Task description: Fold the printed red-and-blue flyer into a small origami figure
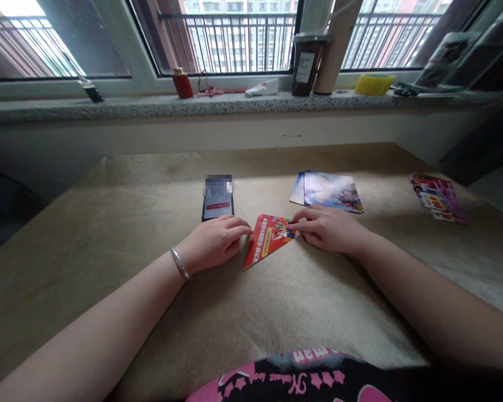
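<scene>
A red printed leaflet (pixel 265 241), folded into a triangle, lies on the table between my hands. My left hand (pixel 218 240), with a silver bangle at the wrist, has its fingers curled together at the leaflet's left edge; the thumb is mostly hidden. At the right corner, my right hand (pixel 329 228) pinches the paper with the index finger lying over the printed figures. Just beyond my left hand lies a dark phone (pixel 218 198) with its screen lit. Blue picture sheets (pixel 333 190) lie overlapped behind my right hand.
Colourful printed papers (pixel 438 198) lie at the table's (pixel 151 195) right side. Along the stone windowsill (pixel 138 109) stand a red bottle (pixel 182 84), a dark lidded cup (pixel 307 64), a cardboard tube (pixel 335 53) and a yellow tape roll (pixel 374 85).
</scene>
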{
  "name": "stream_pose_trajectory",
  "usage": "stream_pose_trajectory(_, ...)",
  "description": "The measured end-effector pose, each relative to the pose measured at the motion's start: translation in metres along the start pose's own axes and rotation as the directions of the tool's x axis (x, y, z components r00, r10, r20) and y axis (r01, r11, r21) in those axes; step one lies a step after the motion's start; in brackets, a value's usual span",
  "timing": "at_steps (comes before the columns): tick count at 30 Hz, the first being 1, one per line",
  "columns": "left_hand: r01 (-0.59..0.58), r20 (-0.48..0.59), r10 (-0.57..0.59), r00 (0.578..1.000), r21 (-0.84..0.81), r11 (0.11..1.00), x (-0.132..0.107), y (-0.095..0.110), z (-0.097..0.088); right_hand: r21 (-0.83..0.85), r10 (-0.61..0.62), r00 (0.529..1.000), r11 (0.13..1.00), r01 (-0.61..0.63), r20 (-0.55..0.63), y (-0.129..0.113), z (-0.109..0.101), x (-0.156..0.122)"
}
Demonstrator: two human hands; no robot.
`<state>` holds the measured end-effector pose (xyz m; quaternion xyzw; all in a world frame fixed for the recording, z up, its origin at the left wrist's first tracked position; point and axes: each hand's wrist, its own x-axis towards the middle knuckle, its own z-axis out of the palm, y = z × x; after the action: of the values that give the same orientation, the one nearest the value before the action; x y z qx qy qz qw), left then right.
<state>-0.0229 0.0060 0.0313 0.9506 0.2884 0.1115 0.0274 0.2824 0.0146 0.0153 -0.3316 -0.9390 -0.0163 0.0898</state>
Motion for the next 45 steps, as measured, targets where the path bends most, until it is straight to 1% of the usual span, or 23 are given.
stream_pose_trajectory(2, -0.022, -0.035, 0.022, 0.999, -0.005, 1.000, 0.002, 0.003, 0.005, -0.002, -0.026, 1.000, 1.000, 0.026, -0.015, 0.001, 0.002, 0.002)
stream_pose_trajectory(4, -0.063, -0.036, 0.063, 0.997, 0.001, 0.998, 0.004, 0.005, 0.010, -0.027, -0.011, 0.999, 1.000, 0.009, -0.046, 0.000, 0.004, 0.004)
stream_pose_trajectory(7, -0.064, -0.012, 0.064, 0.998, 0.007, 0.998, 0.004, 0.007, 0.016, -0.101, 0.083, 0.991, 0.990, -0.094, -0.106, -0.006, 0.006, 0.008)
stream_pose_trajectory(10, -0.034, 0.007, 0.033, 0.999, 0.025, 0.999, 0.005, 0.009, 0.019, -0.151, 0.165, 0.980, 0.972, -0.181, -0.114, -0.014, 0.006, 0.011)
stream_pose_trajectory(15, -0.031, -0.006, 0.031, 0.999, 0.049, 0.998, 0.006, 0.010, 0.016, -0.109, 0.235, 0.964, 0.962, -0.249, -0.126, -0.020, 0.006, 0.014)
stream_pose_trajectory(18, -0.023, -0.006, 0.023, 1.000, 0.048, 0.999, 0.007, 0.012, 0.014, -0.051, 0.223, 0.970, 0.972, -0.228, -0.094, -0.021, 0.005, 0.015)
stream_pose_trajectory(22, -0.016, -0.003, 0.016, 1.000, 0.008, 1.000, 0.007, 0.012, 0.015, 0.027, 0.173, 0.984, 0.985, -0.172, -0.039, -0.023, 0.003, 0.017)
stream_pose_trajectory(27, 0.028, -0.027, -0.028, 0.999, -0.016, 0.999, 0.005, 0.008, 0.020, 0.066, 0.110, 0.994, 0.992, -0.109, -0.015, -0.022, 0.007, 0.017)
stream_pose_trajectory(33, 0.038, 0.021, -0.037, 0.999, -0.059, 0.998, 0.003, 0.002, 0.018, 0.107, 0.101, 0.995, 0.989, -0.102, 0.015, -0.017, 0.016, 0.013)
stream_pose_trajectory(37, 0.014, 0.054, -0.008, 0.999, -0.103, 0.995, 0.003, 0.000, 0.014, 0.132, 0.074, 0.996, 0.988, -0.081, 0.052, -0.015, 0.019, 0.013)
stream_pose_trajectory(41, -0.014, 0.106, 0.023, 0.994, -0.082, 0.997, 0.004, 0.000, 0.012, 0.149, 0.053, 0.997, 0.987, -0.060, 0.048, -0.015, 0.018, 0.014)
stream_pose_trajectory(45, 0.019, 0.098, -0.015, 0.995, -0.042, 0.999, 0.006, 0.000, 0.015, 0.206, 0.075, 0.997, 0.975, -0.077, 0.021, -0.019, 0.016, 0.014)
